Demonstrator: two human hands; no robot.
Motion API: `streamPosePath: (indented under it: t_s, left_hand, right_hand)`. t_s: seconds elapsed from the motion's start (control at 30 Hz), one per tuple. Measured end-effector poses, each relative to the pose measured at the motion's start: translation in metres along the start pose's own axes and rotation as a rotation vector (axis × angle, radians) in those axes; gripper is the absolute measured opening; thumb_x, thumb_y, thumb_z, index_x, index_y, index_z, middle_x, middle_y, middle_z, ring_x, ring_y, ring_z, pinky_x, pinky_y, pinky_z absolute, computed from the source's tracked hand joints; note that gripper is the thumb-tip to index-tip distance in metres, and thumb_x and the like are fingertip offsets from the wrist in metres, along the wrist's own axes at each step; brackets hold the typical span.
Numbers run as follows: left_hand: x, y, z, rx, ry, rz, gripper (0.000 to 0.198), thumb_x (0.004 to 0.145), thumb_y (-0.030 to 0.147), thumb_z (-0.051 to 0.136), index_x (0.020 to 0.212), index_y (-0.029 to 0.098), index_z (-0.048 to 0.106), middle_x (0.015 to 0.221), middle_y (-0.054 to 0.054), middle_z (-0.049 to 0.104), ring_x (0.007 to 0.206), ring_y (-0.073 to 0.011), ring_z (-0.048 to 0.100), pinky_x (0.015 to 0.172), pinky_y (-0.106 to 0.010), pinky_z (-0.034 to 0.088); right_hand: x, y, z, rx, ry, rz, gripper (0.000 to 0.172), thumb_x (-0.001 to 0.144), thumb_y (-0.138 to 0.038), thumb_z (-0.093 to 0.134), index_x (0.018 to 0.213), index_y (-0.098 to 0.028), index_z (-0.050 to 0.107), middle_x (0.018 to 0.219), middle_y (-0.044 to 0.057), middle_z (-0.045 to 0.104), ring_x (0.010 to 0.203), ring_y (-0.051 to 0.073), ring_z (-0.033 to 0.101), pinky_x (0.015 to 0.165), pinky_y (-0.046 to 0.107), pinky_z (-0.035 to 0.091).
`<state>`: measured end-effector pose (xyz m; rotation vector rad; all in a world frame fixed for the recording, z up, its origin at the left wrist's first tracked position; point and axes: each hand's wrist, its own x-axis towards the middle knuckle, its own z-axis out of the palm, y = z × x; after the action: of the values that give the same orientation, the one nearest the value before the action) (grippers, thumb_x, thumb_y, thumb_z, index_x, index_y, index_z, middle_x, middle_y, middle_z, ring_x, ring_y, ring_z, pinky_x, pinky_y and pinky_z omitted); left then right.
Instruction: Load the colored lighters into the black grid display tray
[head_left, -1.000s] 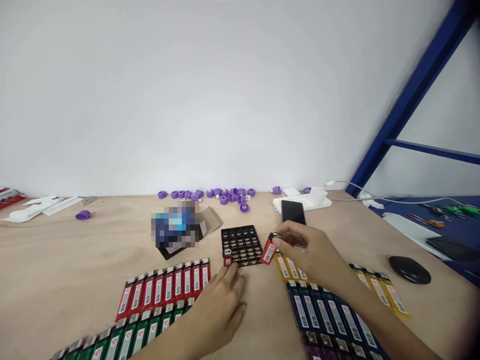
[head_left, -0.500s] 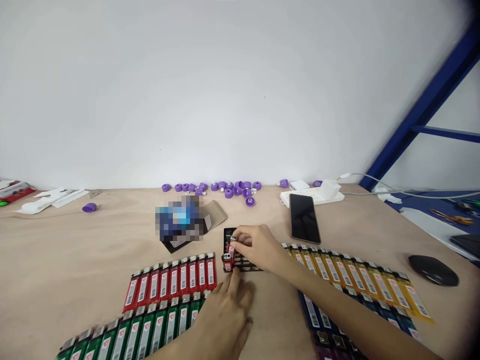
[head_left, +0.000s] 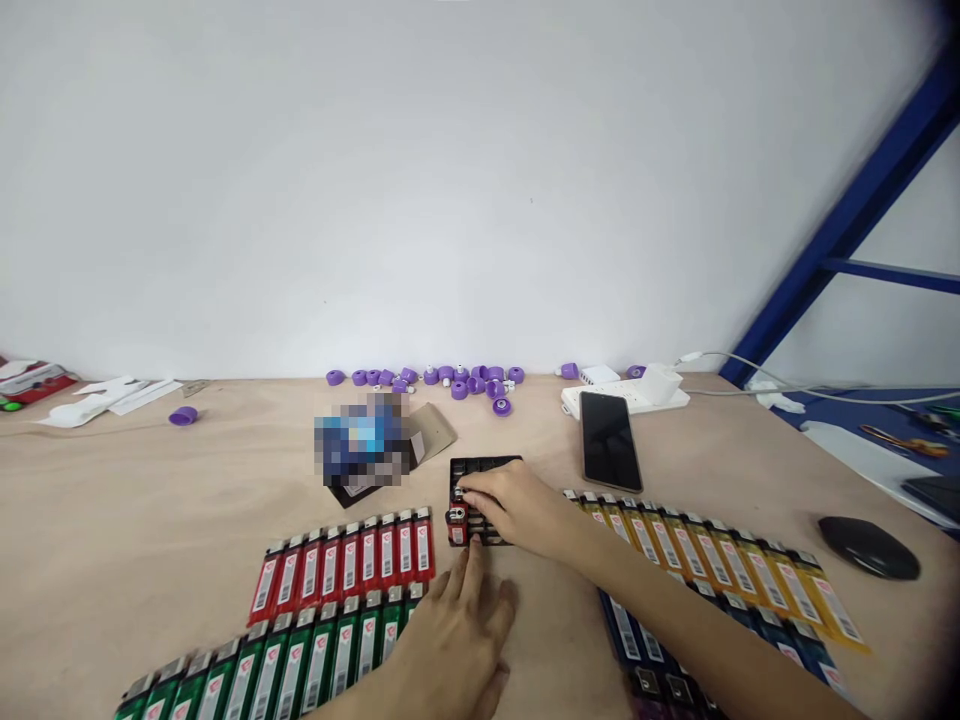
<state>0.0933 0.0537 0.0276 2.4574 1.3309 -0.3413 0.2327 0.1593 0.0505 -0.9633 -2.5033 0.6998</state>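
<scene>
The right hand (head_left: pixel 517 508) bunches its fingers down onto the black plastic lattice tray (head_left: pixel 499 466), whatever they pinch hidden, beside a glossy red disposable lighter (head_left: pixel 456 527) at the tray's near corner. The left hand (head_left: pixel 457 650) lies spread on the pale wooden counter (head_left: pixel 150 500), as if bracing, just short of the tray and beside the ribbed rows of red lighters (head_left: pixel 337 570).

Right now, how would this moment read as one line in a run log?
right hand: over black grid tray | left hand: open, just below tray | red lighter: upright at tray's near-left corner
</scene>
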Motion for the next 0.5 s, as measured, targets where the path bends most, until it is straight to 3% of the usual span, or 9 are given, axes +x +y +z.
streamPosePath:
  t_s: [0.1,0.17,0.23,0.3,0.37,0.43,0.5]
  left_hand:
    - [-0.004,0.005,-0.004,0.034,0.028,0.044,0.062,0.091,0.036,0.06,0.146,0.014,0.042,0.156,-0.034,0.025,0.141,-0.0484,0.032,0.107,-0.057,0.041]
    - [-0.012,0.007,-0.018,0.028,-0.004,0.073,0.052,0.091,0.035,0.061,0.137,0.012,0.052,0.148,-0.03,0.043,0.135,-0.0462,0.045,0.102,-0.055,0.046]
    - [-0.023,0.002,-0.04,-0.004,-0.073,0.057,0.034,0.088,0.03,0.063,0.117,0.011,0.064,0.124,-0.022,0.065,0.115,-0.0411,0.063,0.093,-0.052,0.053]
    - [-0.035,-0.013,-0.063,-0.02,-0.053,-0.036,0.019,0.09,0.023,0.054,0.102,0.014,0.066,0.099,-0.015,0.073,0.09,-0.0352,0.071,0.079,-0.048,0.056]
    - [-0.041,-0.037,-0.078,-0.022,0.114,-0.172,0.016,0.091,0.021,0.049,0.09,0.017,0.065,0.088,-0.013,0.072,0.083,-0.0325,0.069,0.073,-0.044,0.053]
    - [-0.039,-0.062,-0.083,-0.026,0.175,-0.239,0.015,0.088,0.023,0.052,0.094,0.016,0.063,0.094,-0.015,0.071,0.089,-0.0341,0.067,0.074,-0.043,0.051]
    - [-0.03,-0.084,-0.078,-0.045,0.177,-0.249,0.025,0.081,0.025,0.062,0.104,0.015,0.063,0.106,-0.017,0.069,0.101,-0.0369,0.064,0.079,-0.044,0.049]
  right_hand:
    - [-0.005,-0.003,0.0,-0.039,-0.036,-0.029,0.026,0.097,-0.012,0.047,0.095,-0.019,0.071,0.091,0.007,0.075,0.084,0.021,0.068,0.075,0.029,0.046]
    - [-0.009,-0.003,0.0,-0.055,-0.045,-0.034,0.027,0.097,-0.011,0.046,0.105,-0.019,0.071,0.1,0.008,0.075,0.093,0.022,0.069,0.081,0.031,0.048]
    - [-0.016,-0.005,-0.004,-0.068,-0.034,-0.028,0.03,0.098,-0.013,0.045,0.116,-0.019,0.068,0.111,0.01,0.073,0.102,0.024,0.067,0.088,0.034,0.049]
    - [-0.025,-0.009,-0.016,-0.084,0.009,-0.009,0.033,0.1,-0.017,0.043,0.127,-0.017,0.062,0.123,0.012,0.068,0.112,0.026,0.063,0.096,0.039,0.048]
    - [-0.038,-0.017,-0.034,-0.112,0.08,0.022,0.036,0.101,-0.022,0.041,0.134,-0.016,0.056,0.131,0.013,0.064,0.119,0.026,0.06,0.102,0.043,0.047]
    - [-0.053,-0.026,-0.053,-0.17,0.138,0.062,0.037,0.102,-0.027,0.039,0.134,-0.018,0.056,0.131,0.011,0.064,0.119,0.026,0.06,0.102,0.044,0.048]
    - [-0.069,-0.036,-0.068,-0.246,0.157,0.082,0.036,0.102,-0.031,0.039,0.133,-0.023,0.056,0.129,0.007,0.065,0.116,0.026,0.062,0.099,0.045,0.052]
